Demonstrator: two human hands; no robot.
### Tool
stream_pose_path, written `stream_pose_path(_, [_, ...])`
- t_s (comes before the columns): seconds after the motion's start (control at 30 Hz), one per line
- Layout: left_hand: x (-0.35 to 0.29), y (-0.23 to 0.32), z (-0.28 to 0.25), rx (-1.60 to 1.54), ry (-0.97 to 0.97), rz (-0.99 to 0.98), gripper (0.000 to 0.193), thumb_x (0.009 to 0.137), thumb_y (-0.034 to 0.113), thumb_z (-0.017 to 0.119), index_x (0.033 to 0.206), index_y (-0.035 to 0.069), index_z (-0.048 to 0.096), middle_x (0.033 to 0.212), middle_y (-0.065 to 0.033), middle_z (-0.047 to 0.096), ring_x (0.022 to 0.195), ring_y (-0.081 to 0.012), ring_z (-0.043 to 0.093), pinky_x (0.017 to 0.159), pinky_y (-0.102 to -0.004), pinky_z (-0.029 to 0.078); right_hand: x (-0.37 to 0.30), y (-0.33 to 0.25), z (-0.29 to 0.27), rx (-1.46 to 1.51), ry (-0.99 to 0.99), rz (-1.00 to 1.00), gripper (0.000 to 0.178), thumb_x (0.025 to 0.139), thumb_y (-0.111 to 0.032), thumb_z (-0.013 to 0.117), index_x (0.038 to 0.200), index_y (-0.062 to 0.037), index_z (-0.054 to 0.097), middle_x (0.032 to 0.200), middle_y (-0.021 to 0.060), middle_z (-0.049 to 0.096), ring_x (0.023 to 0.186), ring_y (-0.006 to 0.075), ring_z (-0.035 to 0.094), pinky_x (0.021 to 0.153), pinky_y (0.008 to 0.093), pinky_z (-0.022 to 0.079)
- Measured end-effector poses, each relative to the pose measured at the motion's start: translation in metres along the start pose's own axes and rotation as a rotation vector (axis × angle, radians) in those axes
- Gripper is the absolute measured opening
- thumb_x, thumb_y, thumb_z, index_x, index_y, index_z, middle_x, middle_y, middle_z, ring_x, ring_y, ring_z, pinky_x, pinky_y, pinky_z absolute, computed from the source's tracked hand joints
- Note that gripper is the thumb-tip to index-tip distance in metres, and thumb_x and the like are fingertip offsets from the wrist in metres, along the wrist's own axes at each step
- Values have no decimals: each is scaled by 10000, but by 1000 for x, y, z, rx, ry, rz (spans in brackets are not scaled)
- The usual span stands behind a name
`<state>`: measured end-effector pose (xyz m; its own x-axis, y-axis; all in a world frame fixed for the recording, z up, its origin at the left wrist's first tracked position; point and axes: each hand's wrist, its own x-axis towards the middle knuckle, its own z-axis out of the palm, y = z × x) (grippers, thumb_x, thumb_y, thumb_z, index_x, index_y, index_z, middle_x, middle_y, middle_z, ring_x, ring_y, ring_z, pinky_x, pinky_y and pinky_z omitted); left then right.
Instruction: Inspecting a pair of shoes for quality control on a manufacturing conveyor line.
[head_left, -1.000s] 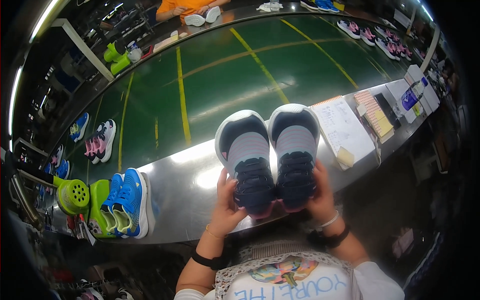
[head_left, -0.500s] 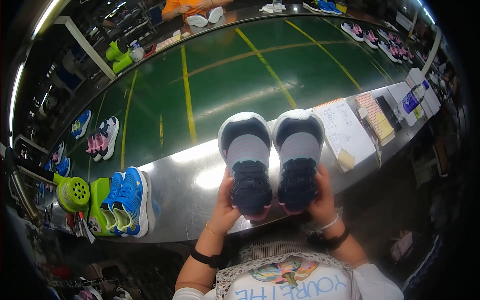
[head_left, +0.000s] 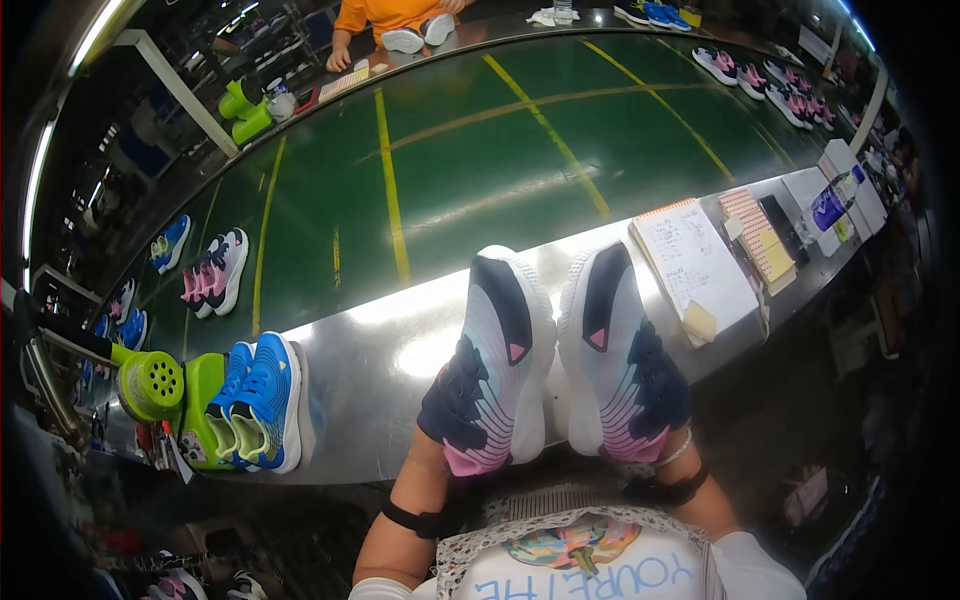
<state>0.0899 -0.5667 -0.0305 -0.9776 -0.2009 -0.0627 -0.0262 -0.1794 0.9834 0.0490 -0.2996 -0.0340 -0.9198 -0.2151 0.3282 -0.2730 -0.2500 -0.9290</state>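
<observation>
I hold a pair of sneakers above the metal edge of the bench. The left sneaker (head_left: pixel 490 370) is in my left hand (head_left: pixel 430 446), and the right sneaker (head_left: pixel 625 360) is in my right hand (head_left: pixel 681 442). Both have pale grey uppers with navy panels and pink toes. Their white soles face each other across a narrow gap, heels pointing away from me and toes near my body. The sneakers hide nearly all of my fingers; only the wrists and a little of each hand show.
Blue sneakers (head_left: pixel 262 400) stand at the left by a green heat-gun-like tool (head_left: pixel 150 385). An open notebook (head_left: pixel 690 262), a checkered pad (head_left: pixel 757 240) and a bottle (head_left: pixel 836 200) lie right. More shoes sit on the green belt (head_left: pixel 450 170). A person in orange (head_left: pixel 385 15) sits opposite.
Both sneakers have rolled in my hands: their openings and tongues faced up before, and now their sides show with soles turned inward. The person opposite has lowered one hand to the table.
</observation>
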Motion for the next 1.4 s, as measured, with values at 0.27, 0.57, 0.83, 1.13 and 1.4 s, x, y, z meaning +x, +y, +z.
stream_pose_path(0.27, [6, -20, -15, -230, -249, 180, 398, 895, 123, 488, 1270, -2, 441, 1166, -124, 555, 1009, -202, 576, 884, -307, 477, -5, 8, -9, 807, 163, 487, 394, 840, -61, 550, 1226, -27, 480, 1192, 114, 530, 1025, 202, 568, 877, 325, 475])
stream_pose_path(0.57, [-18, 59, 47, 1479, -4, 374, 553, 712, 252, 724, 1215, 102, 552, 1312, -256, 427, 1083, -360, 484, 907, -432, 372, 21, -58, 38, -1270, -223, -31, 515, 712, -219, 723, 1192, -136, 555, 1283, 210, 398, 1120, 371, 421, 936, 446, 339])
stream_pose_path(0.83, [7, 46, -10, 419, 109, -201, 502, 922, 266, 516, 1320, -20, 408, 1250, -164, 507, 1142, -213, 480, 943, -330, 399, 43, -37, -15, -590, 0, 487, 408, 959, -251, 450, 1305, -36, 446, 1105, 121, 588, 1001, 164, 538, 880, 281, 417])
stream_pose_path(1.13, [0, 44, -6, 87, -154, -181, 571, 968, 355, 418, 1368, -43, 329, 1339, -135, 439, 1215, -190, 422, 1026, -301, 312, 40, -25, -17, -131, -212, 549, 479, 937, -177, 494, 1372, -30, 361, 1259, 98, 515, 1126, 144, 479, 970, 277, 363])
stream_pose_path(1.4, [-6, 32, -11, 29, -130, -135, 498, 916, 120, 492, 1365, -38, 346, 1345, -137, 433, 1221, -196, 416, 1029, -299, 304, 30, -19, -16, -65, -198, 451, 512, 917, -170, 522, 1372, -8, 351, 1274, 106, 504, 1150, 155, 474, 994, 293, 345])
